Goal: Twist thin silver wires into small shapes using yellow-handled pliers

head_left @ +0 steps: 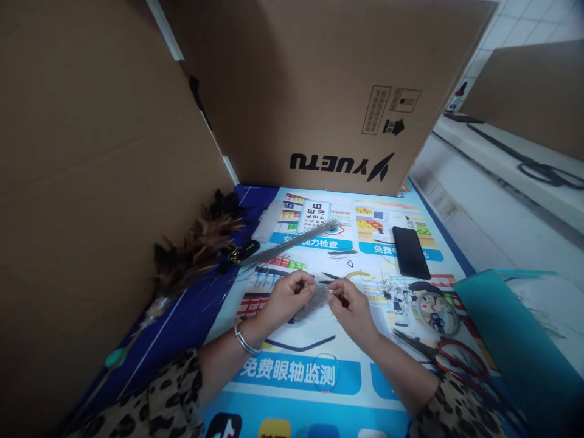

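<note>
My left hand and my right hand meet above the printed mat, thumbs and fingers pinched together. Between the fingertips is a small greyish piece of fine wire; its exact form is too small and blurred to tell. Just beyond the hands, a pliers-like tool with a dark tip and yellow handle lies on the mat. A bundle of thin straight wires rests further off to the left. Tangled wire scraps lie right of my right hand. Nearer me is a thin wire loop.
A black phone lies at the back right. Red-handled scissors and a clear round dish sit by my right forearm, beside a teal box. Brown feathers lie left. Cardboard walls stand behind and left.
</note>
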The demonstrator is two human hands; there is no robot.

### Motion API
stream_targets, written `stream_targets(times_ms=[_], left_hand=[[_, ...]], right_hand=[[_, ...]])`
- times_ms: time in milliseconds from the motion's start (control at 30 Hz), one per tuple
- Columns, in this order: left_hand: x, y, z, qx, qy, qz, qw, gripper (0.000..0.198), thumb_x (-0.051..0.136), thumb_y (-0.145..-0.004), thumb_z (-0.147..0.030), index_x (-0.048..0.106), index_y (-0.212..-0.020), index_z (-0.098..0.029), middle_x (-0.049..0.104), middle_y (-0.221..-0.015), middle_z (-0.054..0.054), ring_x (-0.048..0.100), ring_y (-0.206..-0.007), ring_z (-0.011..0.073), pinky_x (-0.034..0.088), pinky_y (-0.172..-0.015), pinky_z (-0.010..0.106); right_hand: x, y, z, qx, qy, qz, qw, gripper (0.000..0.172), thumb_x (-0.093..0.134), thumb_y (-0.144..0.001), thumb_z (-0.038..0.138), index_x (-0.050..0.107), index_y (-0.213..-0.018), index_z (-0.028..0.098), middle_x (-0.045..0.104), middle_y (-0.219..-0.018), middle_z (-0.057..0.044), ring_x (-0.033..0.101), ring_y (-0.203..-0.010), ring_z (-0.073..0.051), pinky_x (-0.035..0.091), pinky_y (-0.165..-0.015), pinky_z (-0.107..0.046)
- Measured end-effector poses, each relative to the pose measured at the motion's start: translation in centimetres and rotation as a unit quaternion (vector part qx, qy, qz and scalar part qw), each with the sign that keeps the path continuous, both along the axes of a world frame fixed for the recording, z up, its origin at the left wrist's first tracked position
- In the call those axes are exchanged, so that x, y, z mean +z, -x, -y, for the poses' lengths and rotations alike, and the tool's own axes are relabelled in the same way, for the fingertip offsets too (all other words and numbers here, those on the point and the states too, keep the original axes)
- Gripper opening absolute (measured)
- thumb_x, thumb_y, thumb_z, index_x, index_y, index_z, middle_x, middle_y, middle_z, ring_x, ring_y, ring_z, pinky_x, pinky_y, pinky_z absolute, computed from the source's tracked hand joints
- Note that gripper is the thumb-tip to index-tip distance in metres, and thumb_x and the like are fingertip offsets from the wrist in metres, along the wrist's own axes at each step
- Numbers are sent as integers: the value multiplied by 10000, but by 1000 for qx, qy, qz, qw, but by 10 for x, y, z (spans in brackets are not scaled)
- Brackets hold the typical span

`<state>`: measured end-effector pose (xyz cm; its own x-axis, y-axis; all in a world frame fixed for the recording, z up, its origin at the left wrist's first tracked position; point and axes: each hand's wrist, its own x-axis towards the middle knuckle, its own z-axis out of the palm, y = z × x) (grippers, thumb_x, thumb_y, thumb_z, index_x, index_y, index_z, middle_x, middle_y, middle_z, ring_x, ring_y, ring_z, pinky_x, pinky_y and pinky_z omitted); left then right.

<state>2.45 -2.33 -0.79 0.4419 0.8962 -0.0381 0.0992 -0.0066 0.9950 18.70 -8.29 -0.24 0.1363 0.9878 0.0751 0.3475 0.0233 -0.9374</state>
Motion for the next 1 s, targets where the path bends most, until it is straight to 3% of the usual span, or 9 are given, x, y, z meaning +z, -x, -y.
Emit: stream_targets(times_ms=[567, 1000], left_hand=[[1, -1, 4, -5, -72, -37, 997, 95, 568, -769, -236, 537, -744, -150, 496, -600, -29, 444, -510, 69, 368, -485, 176], [1, -1, 5, 10, -76, -43, 996, 102, 565, -767, -245, 541, -734, -152, 478, -604, -34, 445, -510, 69, 362, -479, 175]], right_hand=[[-1, 2, 0, -4, -19, 35, 999, 47, 528, -755, 222, 567, -761, 196, 484, -610, 33, 443, -533, -102, 369, -510, -210], [-2, 2, 0, -18, -20, 45, 999, 26, 531, -742, 217, 546, -729, 201, 468, -582, 43, 432, -514, -103, 352, -493, -211]])
